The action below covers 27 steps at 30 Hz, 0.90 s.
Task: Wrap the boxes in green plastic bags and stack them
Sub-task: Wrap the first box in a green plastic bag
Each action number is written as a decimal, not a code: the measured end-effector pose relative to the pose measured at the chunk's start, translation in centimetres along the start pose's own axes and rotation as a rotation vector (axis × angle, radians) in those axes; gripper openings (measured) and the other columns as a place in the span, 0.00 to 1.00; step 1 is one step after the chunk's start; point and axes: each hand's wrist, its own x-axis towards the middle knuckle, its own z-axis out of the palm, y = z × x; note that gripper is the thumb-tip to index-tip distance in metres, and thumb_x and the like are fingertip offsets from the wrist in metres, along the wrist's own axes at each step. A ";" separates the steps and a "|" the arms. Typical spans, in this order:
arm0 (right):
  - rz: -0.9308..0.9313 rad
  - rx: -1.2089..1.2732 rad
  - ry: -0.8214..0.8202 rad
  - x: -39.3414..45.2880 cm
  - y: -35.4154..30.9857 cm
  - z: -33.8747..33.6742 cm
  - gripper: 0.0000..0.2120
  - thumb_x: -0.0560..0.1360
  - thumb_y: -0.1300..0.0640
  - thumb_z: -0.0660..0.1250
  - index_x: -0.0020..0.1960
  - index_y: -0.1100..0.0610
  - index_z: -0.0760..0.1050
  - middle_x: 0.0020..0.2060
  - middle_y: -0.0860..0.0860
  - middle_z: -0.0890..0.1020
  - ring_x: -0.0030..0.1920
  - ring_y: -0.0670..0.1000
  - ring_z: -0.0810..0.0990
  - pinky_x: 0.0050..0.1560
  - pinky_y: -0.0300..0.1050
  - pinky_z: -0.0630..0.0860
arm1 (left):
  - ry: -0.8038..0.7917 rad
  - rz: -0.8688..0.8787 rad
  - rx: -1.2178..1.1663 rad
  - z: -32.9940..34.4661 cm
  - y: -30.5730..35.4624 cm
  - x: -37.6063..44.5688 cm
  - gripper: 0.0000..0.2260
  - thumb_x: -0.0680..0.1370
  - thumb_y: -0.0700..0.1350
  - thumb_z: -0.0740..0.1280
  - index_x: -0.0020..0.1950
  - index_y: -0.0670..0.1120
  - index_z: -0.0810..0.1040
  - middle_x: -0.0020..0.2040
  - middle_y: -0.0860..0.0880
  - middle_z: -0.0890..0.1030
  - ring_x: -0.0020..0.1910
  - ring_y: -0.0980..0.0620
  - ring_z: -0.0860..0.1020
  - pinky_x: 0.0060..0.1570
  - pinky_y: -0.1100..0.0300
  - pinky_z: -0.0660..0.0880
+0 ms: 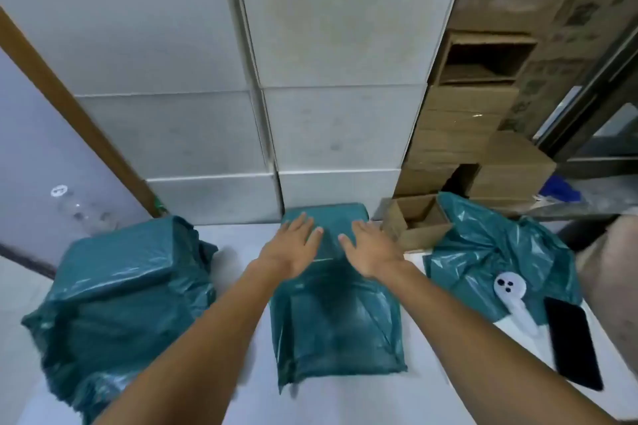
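A box in a green plastic bag [335, 317] lies in the middle of the white table [448, 400], its far end near the wall of white cartons. My left hand [293, 248] and my right hand [369, 248] rest flat on the far top of it, fingers spread, side by side. A stack of green-wrapped boxes [121, 293] stands at the left. A heap of loose green bags [490, 252] lies at the right.
White cartons [328, 79] rise right behind the table. Brown cardboard boxes [476, 114] stack at the back right, with an open small one [417, 221] on the table. A white tape dispenser [514, 297] and a black phone [573, 341] lie at the right.
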 end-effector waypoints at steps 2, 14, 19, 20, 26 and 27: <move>-0.027 -0.063 0.061 1.2 1.2 2.5 0.29 0.86 0.42 0.48 0.84 0.53 0.58 0.83 0.51 0.61 0.83 0.59 0.54 0.80 0.56 0.57 | 0.033 0.015 0.036 2.3 -1.7 1.3 0.31 0.86 0.63 0.45 0.87 0.51 0.53 0.86 0.55 0.47 0.85 0.46 0.42 0.83 0.46 0.45; -0.227 0.056 0.630 5.1 5.1 13.3 0.29 0.84 0.42 0.49 0.78 0.52 0.71 0.79 0.53 0.70 0.75 0.58 0.71 0.76 0.56 0.65 | 0.486 0.174 0.052 9.3 -5.3 2.7 0.28 0.85 0.60 0.55 0.84 0.51 0.62 0.85 0.54 0.58 0.85 0.44 0.47 0.80 0.46 0.54; -0.263 0.026 0.556 0.2 5.7 13.7 0.32 0.83 0.35 0.51 0.81 0.49 0.66 0.81 0.51 0.66 0.76 0.59 0.68 0.77 0.56 0.64 | 0.482 0.191 0.112 10.8 -5.0 -1.8 0.31 0.84 0.64 0.55 0.85 0.51 0.61 0.85 0.52 0.58 0.84 0.42 0.49 0.81 0.47 0.54; -0.252 0.030 0.532 -1.4 5.8 13.8 0.34 0.81 0.31 0.51 0.82 0.47 0.64 0.82 0.49 0.65 0.76 0.60 0.68 0.76 0.56 0.65 | 0.472 0.187 0.118 11.1 -4.8 -3.3 0.32 0.84 0.65 0.55 0.85 0.51 0.60 0.86 0.53 0.58 0.84 0.43 0.49 0.80 0.47 0.54; -0.255 -0.020 0.444 -7.9 7.0 14.9 0.41 0.75 0.25 0.53 0.84 0.42 0.56 0.84 0.44 0.58 0.78 0.58 0.62 0.76 0.55 0.64 | 0.411 0.191 0.234 13.1 -4.9 -9.0 0.38 0.80 0.68 0.60 0.86 0.53 0.56 0.86 0.55 0.54 0.84 0.43 0.48 0.80 0.48 0.56; -0.264 -0.039 0.436 -8.6 7.1 15.0 0.42 0.74 0.25 0.54 0.84 0.42 0.55 0.84 0.44 0.58 0.78 0.58 0.63 0.76 0.55 0.65 | 0.404 0.187 0.254 13.4 -4.9 -9.8 0.39 0.79 0.68 0.61 0.86 0.53 0.55 0.86 0.55 0.54 0.84 0.43 0.48 0.80 0.47 0.57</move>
